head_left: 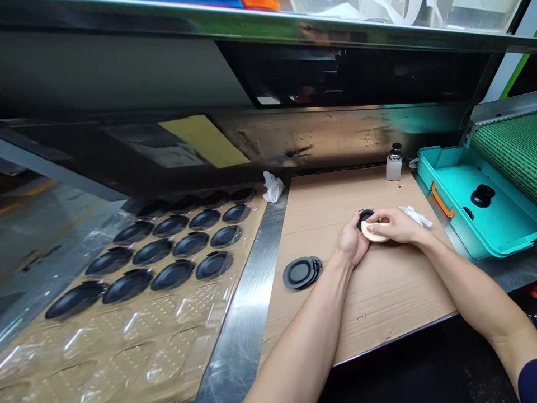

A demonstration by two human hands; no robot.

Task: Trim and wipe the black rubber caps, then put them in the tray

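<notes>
Over the cardboard sheet (390, 296), my left hand (352, 239) grips a small black round part (366, 215), mostly covered by my fingers. My right hand (396, 224) pinches a cream-coloured round pad (375, 232) and holds it against or just in front of the black part; I cannot tell if they touch. A small pile of black ring-shaped discs (298, 272) lies on the cardboard to the left of my left forearm. Just behind my right hand rests a crumpled white tissue (416, 216).
Clear plastic trays (168, 319) at left hold several black round parts (172, 274). A turquoise bin (507, 224) with black parts (482, 196) stands at right. A pump bottle (394, 163) is at the back. Another white tissue (273, 187) lies beside the trays. A metal panel (327, 134) closes off the back.
</notes>
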